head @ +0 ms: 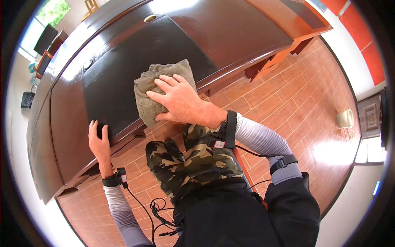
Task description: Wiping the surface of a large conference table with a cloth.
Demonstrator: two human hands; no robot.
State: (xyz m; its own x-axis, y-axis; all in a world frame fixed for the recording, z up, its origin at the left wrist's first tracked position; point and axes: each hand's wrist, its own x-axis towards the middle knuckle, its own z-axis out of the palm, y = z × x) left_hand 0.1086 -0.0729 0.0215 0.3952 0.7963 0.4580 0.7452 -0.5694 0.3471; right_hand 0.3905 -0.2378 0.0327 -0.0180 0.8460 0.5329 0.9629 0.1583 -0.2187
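A folded grey-brown cloth [143, 102] lies at the front edge of a dark brown wooden desk [222, 40], partly over a black inset panel [123, 71]. My right hand [177, 98] rests flat on the cloth with its fingers somewhat spread; the palm side is hidden. To the left, my left hand [99, 139] touches the desk's front edge and the black panel's corner, holding nothing, its thumb apart from the fingers.
Two round cable grommets [150, 18] [88, 63] are set in the desktop. A cream bucket [345, 119] stands on the tiled floor at right. Black cables [160, 216] hang beside my legs. A chair [44, 64] and monitor [45, 39] are at far left.
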